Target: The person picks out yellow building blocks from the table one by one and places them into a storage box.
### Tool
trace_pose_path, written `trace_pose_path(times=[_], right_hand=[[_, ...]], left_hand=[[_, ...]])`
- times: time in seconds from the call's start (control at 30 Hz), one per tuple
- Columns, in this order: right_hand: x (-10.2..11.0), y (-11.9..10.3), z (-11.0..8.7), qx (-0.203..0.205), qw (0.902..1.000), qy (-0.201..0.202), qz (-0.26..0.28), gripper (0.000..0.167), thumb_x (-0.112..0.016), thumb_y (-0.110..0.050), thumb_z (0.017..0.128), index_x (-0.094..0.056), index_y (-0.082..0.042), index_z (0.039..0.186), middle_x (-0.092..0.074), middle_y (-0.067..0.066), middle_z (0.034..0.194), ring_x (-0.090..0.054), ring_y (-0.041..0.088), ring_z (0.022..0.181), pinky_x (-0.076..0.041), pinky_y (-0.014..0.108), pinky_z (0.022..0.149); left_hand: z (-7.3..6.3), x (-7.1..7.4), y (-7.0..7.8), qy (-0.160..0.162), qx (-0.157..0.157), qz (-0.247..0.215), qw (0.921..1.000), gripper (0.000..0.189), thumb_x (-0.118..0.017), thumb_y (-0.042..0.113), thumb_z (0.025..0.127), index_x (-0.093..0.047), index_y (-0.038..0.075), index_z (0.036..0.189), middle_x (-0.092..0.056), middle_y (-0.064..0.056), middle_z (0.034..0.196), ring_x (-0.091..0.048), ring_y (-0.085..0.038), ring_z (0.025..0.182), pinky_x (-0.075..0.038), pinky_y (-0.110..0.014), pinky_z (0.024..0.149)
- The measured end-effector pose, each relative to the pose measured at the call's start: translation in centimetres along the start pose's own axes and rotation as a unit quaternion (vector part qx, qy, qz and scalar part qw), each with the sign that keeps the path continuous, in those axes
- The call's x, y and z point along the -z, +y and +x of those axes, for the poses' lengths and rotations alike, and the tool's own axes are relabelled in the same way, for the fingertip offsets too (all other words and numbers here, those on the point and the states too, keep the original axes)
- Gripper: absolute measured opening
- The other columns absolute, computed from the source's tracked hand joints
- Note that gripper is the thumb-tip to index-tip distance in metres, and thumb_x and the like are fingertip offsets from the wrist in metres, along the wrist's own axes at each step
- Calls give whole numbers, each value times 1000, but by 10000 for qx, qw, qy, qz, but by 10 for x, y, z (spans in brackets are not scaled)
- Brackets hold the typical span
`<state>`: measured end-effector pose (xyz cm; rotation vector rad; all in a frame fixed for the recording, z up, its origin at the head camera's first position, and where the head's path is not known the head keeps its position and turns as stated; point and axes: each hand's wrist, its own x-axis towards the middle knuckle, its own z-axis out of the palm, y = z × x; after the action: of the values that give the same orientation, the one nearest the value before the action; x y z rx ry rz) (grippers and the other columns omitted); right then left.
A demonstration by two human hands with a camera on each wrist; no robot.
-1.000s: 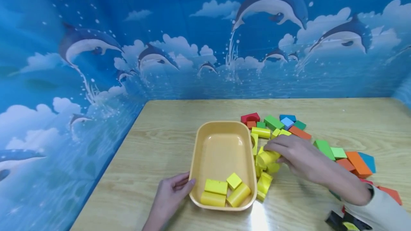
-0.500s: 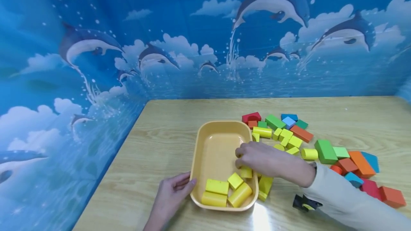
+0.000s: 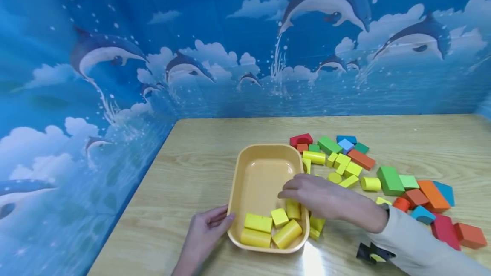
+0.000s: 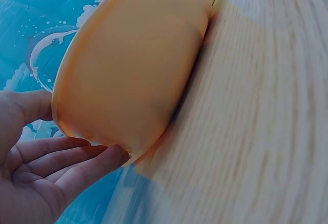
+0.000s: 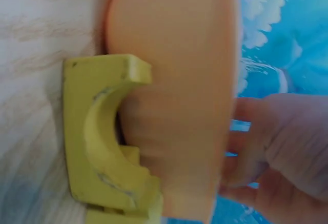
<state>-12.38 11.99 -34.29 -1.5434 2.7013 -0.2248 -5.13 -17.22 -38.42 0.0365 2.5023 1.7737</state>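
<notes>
A pale orange plastic tray [image 3: 261,173] stands on the table with several yellow blocks at its near end. My left hand [image 3: 203,235] grips its near left rim, thumb on the rim and fingers against the outer wall; the left wrist view shows this hand [image 4: 56,167] at the tray's side [image 4: 128,65]. Over the right rim, my right hand [image 3: 316,195] has its fingers loosely extended inside, just above a yellow cylinder block [image 3: 293,211]. In the right wrist view, the tray wall hides the fingertips of the right hand [image 5: 287,147].
Beside the tray's right wall lies a yellow arch block [image 5: 82,131]. More yellow blocks [image 3: 353,169] spread to the right. Farther out are green [image 3: 390,181], orange [image 3: 433,195], red [image 3: 445,231] and blue blocks [image 3: 423,215]. A dolphin-print curtain [image 3: 230,54] borders the table.
My right hand has carried a yellow cylinder block from the pile leftward into the tray, and its fingers have loosened from it. The left hand has stayed on the rim.
</notes>
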Motion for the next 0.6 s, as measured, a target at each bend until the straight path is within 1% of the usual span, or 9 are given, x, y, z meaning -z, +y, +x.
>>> trace_pose_path(times=[0.1, 0.17, 0.23, 0.3, 0.37, 0.43, 0.5, 0.53, 0.6], right_hand=[[6, 1, -11, -58, 9977, 661, 167, 66, -62, 27, 64, -65, -9, 119, -64, 6, 116, -59, 26, 107, -55, 43, 91], [8, 4, -20, -81, 9926, 1195, 185, 67, -56, 29, 62, -65, -8, 117, -64, 6, 115, -60, 26, 106, -56, 44, 89], [10, 9, -32, -225, 9858, 1653, 197, 64, -56, 29, 63, -67, -9, 112, -65, 4, 112, -62, 24, 103, -58, 42, 85], [10, 15, -45, -517, 9798, 1928, 121, 57, -60, 27, 65, -68, -10, 107, -66, 2, 107, -63, 22, 98, -60, 39, 79], [8, 23, -62, -970, 9761, 1945, 67, 51, -65, 25, 67, -69, -11, 103, -66, 1, 103, -64, 20, 92, -60, 35, 71], [4, 32, -79, -1497, 9732, 1742, 27, 47, -70, 21, 68, -69, -12, 101, -66, 1, 101, -64, 22, 90, -60, 35, 68], [-1, 40, -97, -1920, 9695, 1525, -2, 43, -74, 18, 68, -70, -12, 98, -66, 3, 99, -64, 24, 90, -60, 38, 66], [-4, 43, -105, -2050, 9680, 1449, -22, 42, -76, 15, 67, -70, -12, 98, -66, 3, 99, -64, 25, 89, -60, 39, 66], [-11, 50, -118, -2128, 9663, 1450, -55, 39, -80, 11, 66, -71, -11, 97, -66, 4, 97, -64, 26, 87, -60, 40, 66]], left_hand=[[0, 0, 0, -25, 21, -21, 10000, 41, -69, 14, 89, -60, -15, 116, -66, -29, 107, -69, -31, 96, -59, -28, 80], [0, 0, 0, -29, 36, 10, 10000, 41, -69, 15, 89, -60, -15, 117, -66, -28, 107, -69, -32, 97, -59, -28, 81], [0, 1, 0, -27, 59, 70, 10000, 42, -69, 16, 90, -60, -14, 117, -66, -28, 108, -68, -32, 97, -59, -27, 81], [1, 2, 0, -14, 101, 103, 9999, 43, -69, 18, 90, -60, -14, 117, -66, -28, 108, -68, -31, 97, -59, -27, 81], [1, 2, 0, 9, 111, 131, 9999, 43, -69, 19, 90, -60, -13, 117, -67, -27, 108, -69, -31, 97, -59, -26, 80], [1, 2, 1, 5, 81, 137, 9999, 43, -69, 20, 90, -61, -13, 116, -67, -27, 108, -69, -31, 96, -59, -27, 80], [1, 2, 1, -1, 55, 151, 9999, 43, -69, 20, 90, -61, -13, 116, -67, -27, 107, -69, -31, 96, -59, -26, 79], [1, 2, 1, 1, 41, 159, 9999, 43, -69, 20, 90, -61, -13, 116, -67, -27, 107, -69, -31, 96, -59, -27, 79], [1, 2, 1, 1, 42, 169, 9998, 43, -69, 20, 90, -61, -13, 116, -67, -27, 107, -69, -30, 96, -59, -26, 79]])
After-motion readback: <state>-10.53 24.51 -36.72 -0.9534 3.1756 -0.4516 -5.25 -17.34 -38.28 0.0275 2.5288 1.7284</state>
